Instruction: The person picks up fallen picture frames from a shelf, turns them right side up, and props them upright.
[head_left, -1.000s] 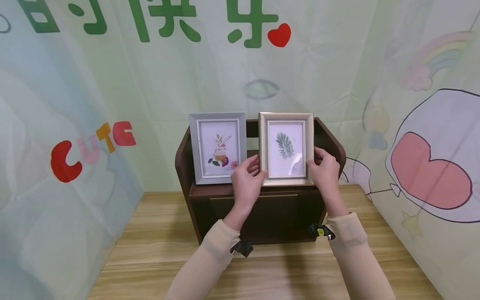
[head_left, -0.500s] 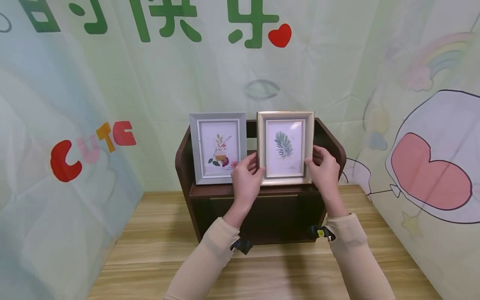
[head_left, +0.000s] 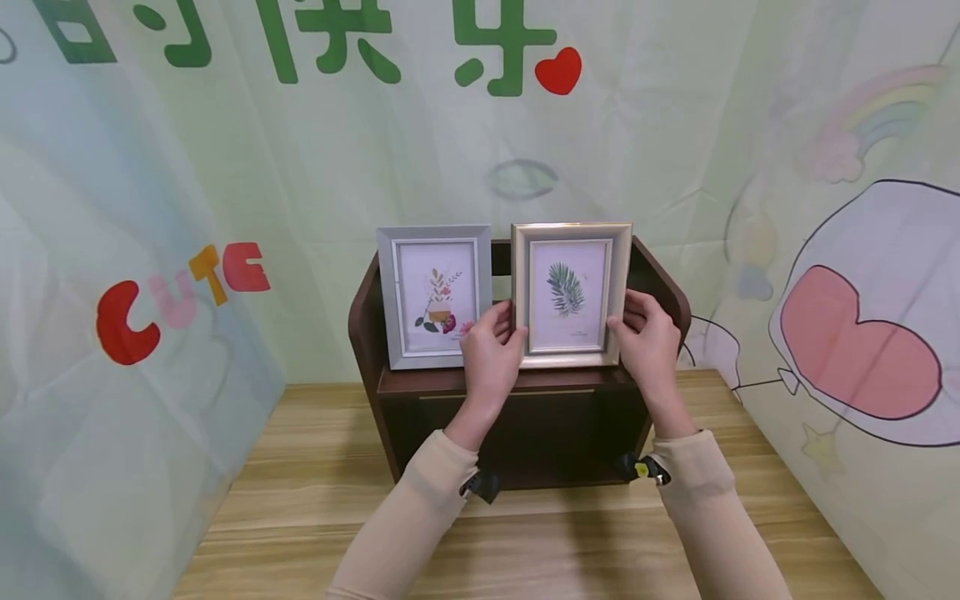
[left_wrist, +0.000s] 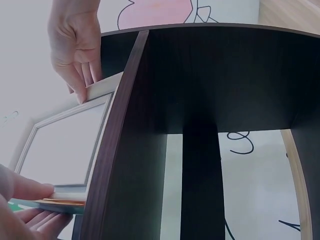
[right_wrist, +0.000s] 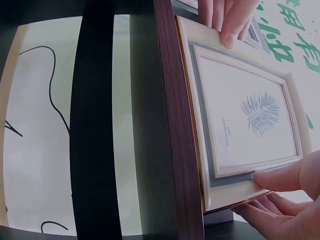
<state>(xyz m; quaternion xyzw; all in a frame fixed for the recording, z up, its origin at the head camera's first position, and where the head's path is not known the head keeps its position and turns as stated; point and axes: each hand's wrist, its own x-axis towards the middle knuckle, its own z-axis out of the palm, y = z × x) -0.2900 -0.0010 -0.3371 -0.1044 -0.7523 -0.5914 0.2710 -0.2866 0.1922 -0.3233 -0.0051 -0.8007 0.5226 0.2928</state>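
Between both hands stands a gold picture frame (head_left: 572, 358) with a green leaf print, upright on the top shelf of a dark brown wooden rack (head_left: 435, 382). My left hand (head_left: 491, 358) grips its left edge low down, thumb in front and fingers behind. On the opposite edge my right hand (head_left: 648, 346) pinches it the same way; the right wrist view shows the thumb (right_wrist: 280, 177) on the face of the frame. A grey picture frame (head_left: 386, 300) with a flower print stands to the left, its lower right corner partly hidden by my left hand.
The rack stands on a wood-grain table (head_left: 300, 500). Its side panel (head_left: 663, 292) rises close to the right hand. Behind hangs a printed cloth (head_left: 337, 167) with green characters, and more cloth lines both sides. Below the top shelf is an open lower compartment (head_left: 525, 437).
The gold frame has shifted slightly left and turned a little, and the glare on its glass is gone. Both hands have kept their hold and moved with it. The grey frame has stayed put.
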